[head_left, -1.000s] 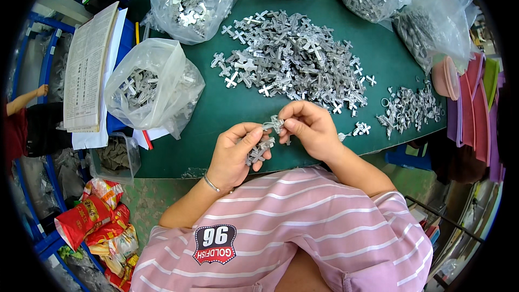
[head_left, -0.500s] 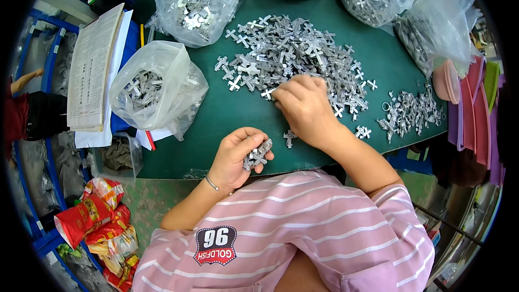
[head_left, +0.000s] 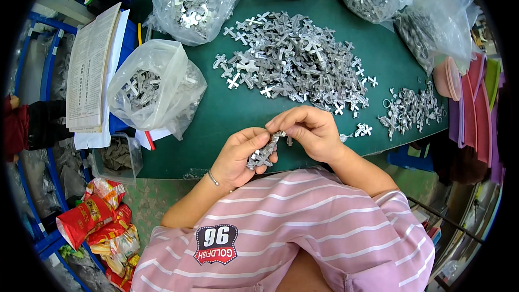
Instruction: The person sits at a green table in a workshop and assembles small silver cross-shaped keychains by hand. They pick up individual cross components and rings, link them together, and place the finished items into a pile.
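Note:
My left hand (head_left: 240,151) is curled around a small stack of silver metal crosses (head_left: 261,157), palm up near the table's front edge. Above it, my right hand (head_left: 308,132) pinches at the upper end of the stack, its thumb and fingertips meeting the left thumb. Whether a separate cross sits in the right fingertips is hidden. Beyond both hands spreads a large heap of loose silver crosses (head_left: 303,59) on the green table (head_left: 221,108). A few loose crosses (head_left: 361,130) lie just right of my right wrist.
A smaller pile of silver ring-like pieces and crosses (head_left: 412,109) is at the right. An open clear bag of crosses (head_left: 178,92) stands at the left; more filled bags (head_left: 197,5) line the back. Papers (head_left: 92,70) lie far left; coloured bins (head_left: 476,103) stand right.
My right hand has come back from the edge of the heap to my left hand and now touches the stack there. The left hand has stayed nearly in place.

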`<state>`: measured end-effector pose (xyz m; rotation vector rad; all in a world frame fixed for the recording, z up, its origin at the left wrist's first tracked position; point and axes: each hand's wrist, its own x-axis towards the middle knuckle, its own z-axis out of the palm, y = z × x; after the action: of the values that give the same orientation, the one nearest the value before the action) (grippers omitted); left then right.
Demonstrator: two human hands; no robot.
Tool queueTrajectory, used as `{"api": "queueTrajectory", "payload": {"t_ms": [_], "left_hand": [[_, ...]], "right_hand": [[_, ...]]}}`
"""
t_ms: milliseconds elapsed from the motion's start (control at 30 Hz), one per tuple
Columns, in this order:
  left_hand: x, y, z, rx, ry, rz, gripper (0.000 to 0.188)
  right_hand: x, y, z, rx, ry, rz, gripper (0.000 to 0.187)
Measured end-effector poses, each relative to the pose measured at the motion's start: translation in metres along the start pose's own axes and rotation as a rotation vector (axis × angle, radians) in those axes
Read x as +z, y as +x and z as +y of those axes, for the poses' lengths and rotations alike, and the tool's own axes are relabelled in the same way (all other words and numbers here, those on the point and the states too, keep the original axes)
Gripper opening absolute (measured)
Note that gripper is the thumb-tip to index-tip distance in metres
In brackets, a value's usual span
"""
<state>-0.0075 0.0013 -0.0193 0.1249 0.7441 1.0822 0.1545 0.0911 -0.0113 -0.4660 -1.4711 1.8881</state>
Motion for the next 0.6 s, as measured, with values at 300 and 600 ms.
{"api": "queueTrajectory", "payload": {"t_ms": [300, 600], "left_hand": [[0.007, -0.005, 0.003, -0.007, 0.115, -0.029, 0.018], [0.015, -0.004, 0.0, 0.211, 0.327, 0.154, 0.018]], "right_hand": [[-0.005, -0.005, 0.004, 0.129, 0.186, 0.045, 0.014], [-0.004, -0.006, -0.001, 0.349, 0.226, 0.254, 0.019]]}}
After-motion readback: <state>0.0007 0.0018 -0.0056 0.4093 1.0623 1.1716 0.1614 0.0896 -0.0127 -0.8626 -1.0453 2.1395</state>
